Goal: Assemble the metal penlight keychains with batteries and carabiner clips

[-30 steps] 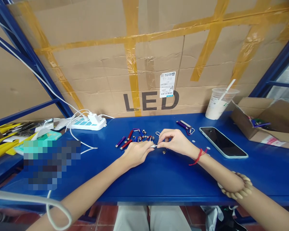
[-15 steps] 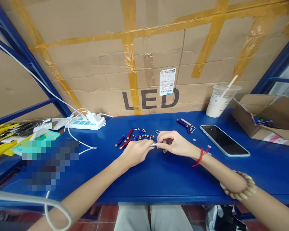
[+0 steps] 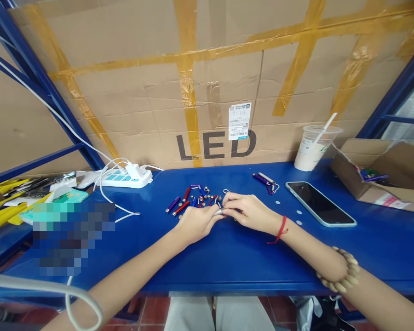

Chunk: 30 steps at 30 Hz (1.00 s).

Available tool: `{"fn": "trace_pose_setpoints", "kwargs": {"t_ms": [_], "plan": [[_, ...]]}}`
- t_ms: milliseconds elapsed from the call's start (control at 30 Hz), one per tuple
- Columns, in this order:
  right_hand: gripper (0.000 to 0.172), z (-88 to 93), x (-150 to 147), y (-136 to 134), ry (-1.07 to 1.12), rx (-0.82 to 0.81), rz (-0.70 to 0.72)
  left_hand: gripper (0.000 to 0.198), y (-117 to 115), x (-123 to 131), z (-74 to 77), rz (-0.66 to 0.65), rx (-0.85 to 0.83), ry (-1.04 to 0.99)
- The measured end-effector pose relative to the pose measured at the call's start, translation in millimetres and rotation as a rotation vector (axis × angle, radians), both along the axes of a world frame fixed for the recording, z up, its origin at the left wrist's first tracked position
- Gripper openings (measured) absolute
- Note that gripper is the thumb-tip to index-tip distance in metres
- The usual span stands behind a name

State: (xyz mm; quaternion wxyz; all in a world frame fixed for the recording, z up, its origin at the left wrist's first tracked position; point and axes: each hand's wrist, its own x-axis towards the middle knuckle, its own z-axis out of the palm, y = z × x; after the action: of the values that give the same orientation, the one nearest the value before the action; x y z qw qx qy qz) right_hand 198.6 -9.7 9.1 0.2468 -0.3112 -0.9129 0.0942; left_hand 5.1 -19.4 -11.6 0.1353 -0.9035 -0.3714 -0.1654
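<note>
The left hand [image 3: 197, 224] pinches a little silver tube [image 3: 218, 212] between its thumb and fingers. The right hand [image 3: 251, 212] pinches the other end of the same tube. So the silver tube is right between the two hands, a bit above the blue table [image 3: 224, 264], and the fingers hide most of it. I can't tell what the tucked-in fingers of each hand are doing.

Just past the left hand there is a little pile of small parts. A red tube [image 3: 181, 208] lies close to its knuckles, and a purple tube [image 3: 173, 204] is a bit more to the left. Tiny round metal bits are mixed in, too small to see well. A metal loop [image 3: 226, 191] sticks out just past the right hand's fingers.

Farther off, past the right hand, a pair of tubes [image 3: 262, 178] lies with a clip. To the right of the right hand are some small clear dots [image 3: 299, 222], and then a phone [image 3: 320, 203] lying flat. Beyond the phone are a cup [image 3: 307, 154] with a straw and an open box [image 3: 367, 188]. Well away from the left hand, to its far left, is a white power strip [image 3: 124, 179].
</note>
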Motion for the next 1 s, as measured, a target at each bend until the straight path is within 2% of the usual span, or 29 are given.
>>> {"fn": "trace_pose_setpoints", "kwargs": {"t_ms": [100,200,467,600,800,900,1000], "plan": [[0.032,-1.6,-4.2,-3.8,-0.022,0.040,0.012,0.040,-2.2,1.3,-1.0,0.018,-0.006,-0.013],[0.030,-2.7,-7.4,-4.6,0.003,-0.003,-0.018,0.040,-0.9,1.4,0.2,-0.021,-0.031,-0.047],[0.041,6.0,-3.9,0.3,0.166,-0.124,-0.181,0.023,-0.8,5.7,13.4,0.030,-0.190,-0.221],[0.038,8.5,1.1,1.2,0.157,-0.040,-0.156,0.029,1.3,3.0,13.8,-0.005,-0.148,-0.232],[0.037,2.4,1.5,1.1,0.084,0.055,-0.109,0.027,6.6,-0.8,-2.2,-0.093,-0.003,-0.268],[0.038,1.8,0.1,-0.2,0.095,-0.018,-0.097,0.028,6.2,-0.7,-4.6,-0.117,0.094,-0.239],[0.043,1.3,-1.5,-0.7,0.156,-0.172,-0.102,0.027,4.6,-0.6,-3.7,-0.138,0.156,-0.220]]}}
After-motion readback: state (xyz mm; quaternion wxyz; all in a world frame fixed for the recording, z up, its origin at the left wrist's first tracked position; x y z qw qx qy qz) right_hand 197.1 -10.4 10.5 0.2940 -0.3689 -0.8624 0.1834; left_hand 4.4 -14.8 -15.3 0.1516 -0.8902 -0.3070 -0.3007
